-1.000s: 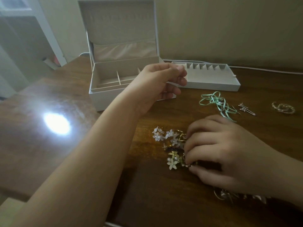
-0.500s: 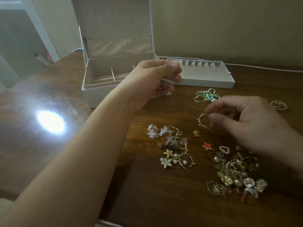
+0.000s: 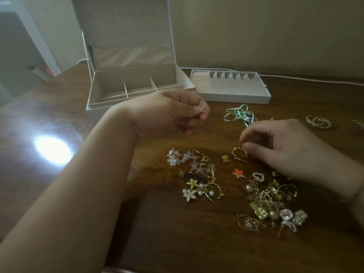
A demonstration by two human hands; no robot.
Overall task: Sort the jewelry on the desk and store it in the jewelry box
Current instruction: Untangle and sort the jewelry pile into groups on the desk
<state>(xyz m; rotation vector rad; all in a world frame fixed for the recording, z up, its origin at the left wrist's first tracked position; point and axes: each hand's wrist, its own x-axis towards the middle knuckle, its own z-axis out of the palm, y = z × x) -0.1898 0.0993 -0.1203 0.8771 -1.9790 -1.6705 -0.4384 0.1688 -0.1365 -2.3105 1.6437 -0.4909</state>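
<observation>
The white jewelry box stands open at the back of the desk, lid upright, with its removable tray beside it on the right. My left hand hovers in front of the box and pinches a small gold earring between thumb and fingertips. My right hand is low over the desk, fingers curled, and holds a gold hoop earring at the thumb tip. A cluster of flower and pearl pieces lies between my arms. A mixed gold pile lies under my right wrist.
A mint ribbon piece lies behind my right hand, and gold rings sit at the far right. An orange star and a small gold charm lie loose. A white cable runs along the wall.
My left hand pulled back from the tray toward me and now pinches a small gold earring. My right hand left the pile with a hoop and lowered it toward the desk.
</observation>
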